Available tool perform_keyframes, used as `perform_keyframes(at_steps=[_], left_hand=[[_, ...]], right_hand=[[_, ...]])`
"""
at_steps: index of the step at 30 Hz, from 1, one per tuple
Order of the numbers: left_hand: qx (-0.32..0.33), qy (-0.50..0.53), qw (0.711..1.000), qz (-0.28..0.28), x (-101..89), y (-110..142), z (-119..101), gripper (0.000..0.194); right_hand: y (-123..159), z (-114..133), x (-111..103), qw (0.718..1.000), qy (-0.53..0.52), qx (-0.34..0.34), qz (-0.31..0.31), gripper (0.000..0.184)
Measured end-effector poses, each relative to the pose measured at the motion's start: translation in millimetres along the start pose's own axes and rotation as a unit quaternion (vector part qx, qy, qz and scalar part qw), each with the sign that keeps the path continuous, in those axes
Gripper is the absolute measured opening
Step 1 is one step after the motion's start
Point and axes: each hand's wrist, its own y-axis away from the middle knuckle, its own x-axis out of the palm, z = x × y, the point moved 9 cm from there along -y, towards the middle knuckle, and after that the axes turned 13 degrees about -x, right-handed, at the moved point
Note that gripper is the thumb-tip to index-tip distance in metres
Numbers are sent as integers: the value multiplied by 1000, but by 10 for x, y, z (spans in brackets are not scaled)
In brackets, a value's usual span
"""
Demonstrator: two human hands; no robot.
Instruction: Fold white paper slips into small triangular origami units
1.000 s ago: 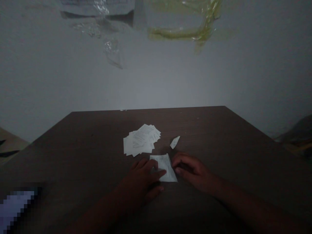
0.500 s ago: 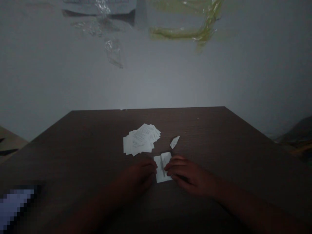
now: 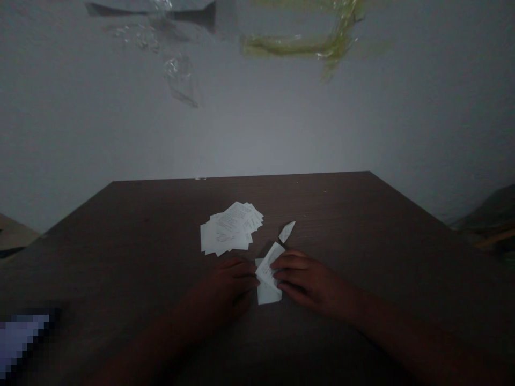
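A small printed sheet of paper (image 3: 269,294) lies partly folded on the table between my two hands. Its upper flap slants diagonally across the lower part. My left hand (image 3: 234,281) is closed at the paper's left edge, with its fingertips against it; the thumb is hard to see in the dark. From the right, my right hand (image 3: 308,281) grips the slanted flap with bent fingers. Just beyond lies a small folded paper piece (image 3: 287,231) with a pointed end. A fanned pile of printed paper sheets (image 3: 231,229) rests to the left of it.
The dark wooden table (image 3: 153,214) reaches back to a pale wall (image 3: 257,123) that has yellow tape (image 3: 289,47) and clear tape stuck on it. A pixelated bright object (image 3: 20,338) sits at the lower left. Dim items (image 3: 491,225) stand beyond the right edge.
The paper's upper part has been folded over from an upright strip into a diagonal flap. Both hands have stayed at the sheet. The camera view has shifted slightly.
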Motion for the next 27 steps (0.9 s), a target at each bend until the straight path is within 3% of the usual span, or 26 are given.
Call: perform_keyframes(at_steps=[7,14,27], left_hand=[[-39,31,999,20,21,4,114,36],[-58,54,996,32,51,-5,191,39],[-22,71,996,45,-56,18,45,32]], right_hand=[[29,-67,-24,999,10,43,0,15],[-19,61,20,999,-23,27,21,16],[-15,114,149,997,-35,2,70,26]])
